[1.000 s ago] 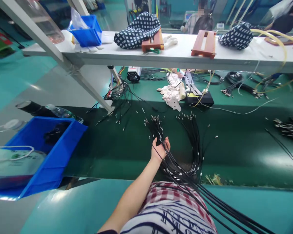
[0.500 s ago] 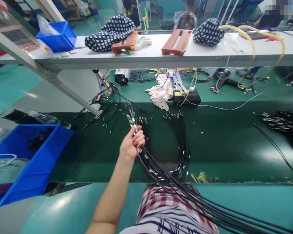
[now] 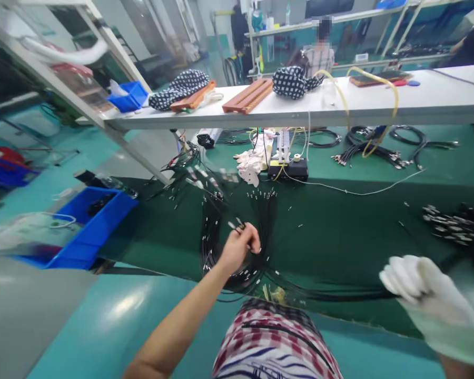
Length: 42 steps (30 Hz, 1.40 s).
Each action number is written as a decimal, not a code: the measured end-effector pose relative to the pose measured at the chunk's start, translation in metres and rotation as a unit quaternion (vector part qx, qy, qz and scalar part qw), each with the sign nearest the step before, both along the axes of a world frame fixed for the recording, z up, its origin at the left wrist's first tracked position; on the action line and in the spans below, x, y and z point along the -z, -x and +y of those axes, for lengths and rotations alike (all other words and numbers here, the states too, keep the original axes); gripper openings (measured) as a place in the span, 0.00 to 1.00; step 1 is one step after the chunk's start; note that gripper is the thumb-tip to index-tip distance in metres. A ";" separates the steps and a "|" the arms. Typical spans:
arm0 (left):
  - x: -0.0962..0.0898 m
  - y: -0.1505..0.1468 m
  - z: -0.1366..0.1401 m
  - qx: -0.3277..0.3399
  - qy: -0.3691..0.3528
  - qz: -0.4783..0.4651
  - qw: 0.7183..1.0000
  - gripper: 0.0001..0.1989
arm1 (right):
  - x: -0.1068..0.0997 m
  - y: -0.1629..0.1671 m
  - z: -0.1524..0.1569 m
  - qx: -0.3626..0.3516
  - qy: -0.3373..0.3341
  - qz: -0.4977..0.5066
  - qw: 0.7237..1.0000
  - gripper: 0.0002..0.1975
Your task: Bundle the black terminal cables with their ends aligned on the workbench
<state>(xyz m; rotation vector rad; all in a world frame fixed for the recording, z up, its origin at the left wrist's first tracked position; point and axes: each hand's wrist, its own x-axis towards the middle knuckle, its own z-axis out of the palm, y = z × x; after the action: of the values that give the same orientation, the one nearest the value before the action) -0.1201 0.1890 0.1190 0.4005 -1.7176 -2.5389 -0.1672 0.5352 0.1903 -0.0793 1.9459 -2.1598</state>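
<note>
1. The green worktop (image 3: 339, 237) is the biggest thing, and it goes right across in front of the person.
2. A long white shelf (image 3: 426, 97) stands up above the back of the worktop.
3. A big blue bin (image 3: 90, 242) is by the left end of the worktop.
4. The black cables (image 3: 208, 237) lie on the worktop in a U shape, with the open side away from the person. Some run to the right, near the front edge.
5. A cable pile (image 3: 456, 226) lies far over on the right.
6. Two checked cloths (image 3: 289, 82) are up on the shelf, with a brown rack (image 3: 247, 96) between them.
7. Under the shelf, some white gloves (image 3: 256, 155) lie just beside a black box (image 3: 294, 169).
8. The two hands are well apart. The right hand (image 3: 416, 289) wears a white glove (image 3: 438, 316) and is closed around the black cables that run its way. It looks a bit blurry.
9. The bare left hand (image 3: 240, 246) is over the U, with its fingers curled tight around a few cable ends.
10. Little shiny tips (image 3: 235, 225) poke out above its thumb.
</note>
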 end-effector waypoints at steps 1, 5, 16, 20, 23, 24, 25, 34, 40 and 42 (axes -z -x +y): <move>-0.002 -0.002 0.019 0.057 0.066 0.015 0.996 0.22 | 0.011 0.007 -0.011 -0.016 0.041 -0.017 0.999 0.27; 0.022 -0.014 0.076 0.204 0.196 0.023 0.959 0.25 | 0.037 0.021 -0.060 -0.011 0.057 -0.020 0.998 0.17; 0.017 -0.015 0.075 0.303 0.338 0.007 0.891 0.18 | 0.027 0.029 -0.093 -0.097 0.013 -0.026 0.995 0.22; -0.018 -0.007 0.066 0.247 0.340 0.010 0.907 0.49 | 0.031 0.026 -0.097 -0.100 0.009 -0.026 0.995 0.22; -0.028 0.002 0.070 0.215 0.227 0.013 0.950 0.40 | 0.032 0.024 -0.099 -0.098 0.006 -0.026 0.995 0.22; -0.029 0.005 0.073 0.208 0.194 0.011 0.959 0.34 | 0.033 0.023 -0.099 -0.099 0.007 -0.025 0.995 0.22; -0.029 0.008 0.074 0.206 0.171 0.009 0.963 0.28 | 0.033 0.022 -0.099 -0.102 0.011 -0.024 0.994 0.22; -0.032 0.017 0.073 0.339 0.165 0.018 0.926 0.19 | 0.025 0.022 -0.096 -0.048 0.088 0.017 0.995 0.24; -0.025 0.018 0.075 0.418 0.209 -0.003 0.884 0.15 | 0.003 0.027 -0.099 -0.040 0.078 0.042 0.995 0.22; -0.022 0.018 0.075 0.429 0.220 -0.006 0.876 0.14 | -0.001 0.026 -0.102 -0.016 0.010 0.035 0.999 0.17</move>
<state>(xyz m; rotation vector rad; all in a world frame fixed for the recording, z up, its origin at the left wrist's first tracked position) -0.1385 0.2636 0.1414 -0.4928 -2.8552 -2.3985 -0.1933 0.4337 0.1915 -0.1891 1.9464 -2.1848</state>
